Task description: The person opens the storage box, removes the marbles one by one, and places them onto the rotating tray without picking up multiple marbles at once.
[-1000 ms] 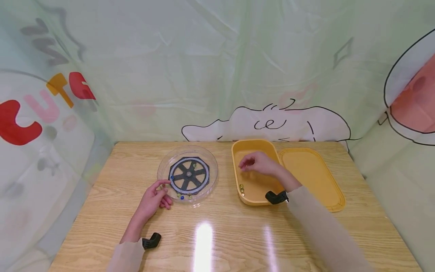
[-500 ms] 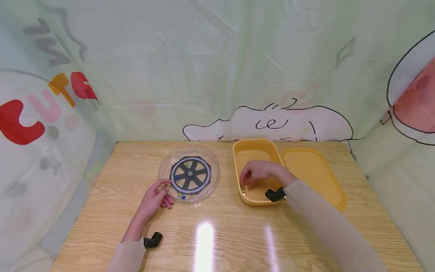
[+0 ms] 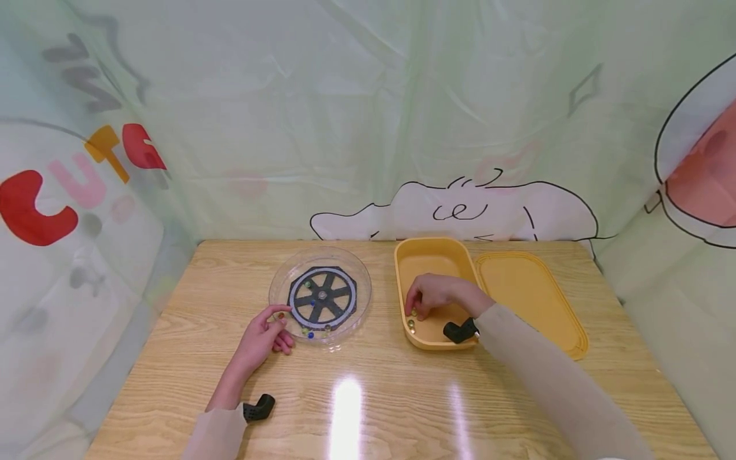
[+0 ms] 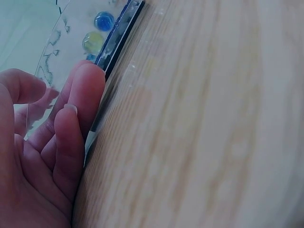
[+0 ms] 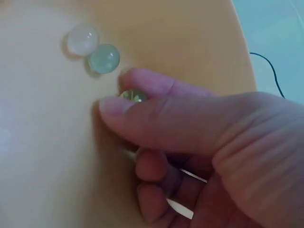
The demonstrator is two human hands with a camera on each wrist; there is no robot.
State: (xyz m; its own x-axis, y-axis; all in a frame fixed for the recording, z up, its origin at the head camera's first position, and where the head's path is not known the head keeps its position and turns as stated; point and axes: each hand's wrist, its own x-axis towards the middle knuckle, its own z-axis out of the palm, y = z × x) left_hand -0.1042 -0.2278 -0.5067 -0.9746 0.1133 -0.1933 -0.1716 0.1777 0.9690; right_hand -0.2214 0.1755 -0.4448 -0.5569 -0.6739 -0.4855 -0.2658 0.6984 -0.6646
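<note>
My left hand (image 3: 261, 337) rests against the near left edge of a clear round dish (image 3: 361, 314), its index finger reaching over the rim. Inside lie several glass marbles, among them a blue marble (image 3: 311, 335) and a green marble (image 3: 307, 285). A black spoked wheel shape (image 3: 322, 295) shows at the dish's middle. In the yellow box (image 3: 441, 345), my right hand (image 3: 435, 292) pinches a yellow-green marble (image 5: 133, 95) between thumb and index finger. Beside it, a pale green marble (image 5: 104, 59) and a whitish marble (image 5: 82, 39) touch on the box floor.
A yellow lid (image 3: 520, 291) lies flat right of the box, under my right forearm. Wooden tabletop (image 3: 379, 402) stretches in front and between dish and box. A printed curtain (image 3: 276, 128) hangs along the table's back and sides.
My right hand has come down to the box's near left end and now pinches a marble there. In the dish, the green marble shifted left and a blue one right. The left hand stays put.
</note>
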